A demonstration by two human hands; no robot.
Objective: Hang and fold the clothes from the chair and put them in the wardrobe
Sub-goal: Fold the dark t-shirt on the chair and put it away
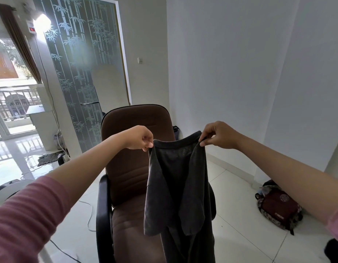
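Two hands, left hand (139,137) and right hand (218,135), pinch the dark T-shirt (178,186) at its shoulders; it hangs below both grips.

A white tiled floor (231,196) carries a brown chair (130,168), a maroon backpack (278,211) and cables (88,211).

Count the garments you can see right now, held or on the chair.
1: a dark grey T-shirt, pinched at its shoulders by the left hand and right hand, hanging before the brown chair. It may hide others.
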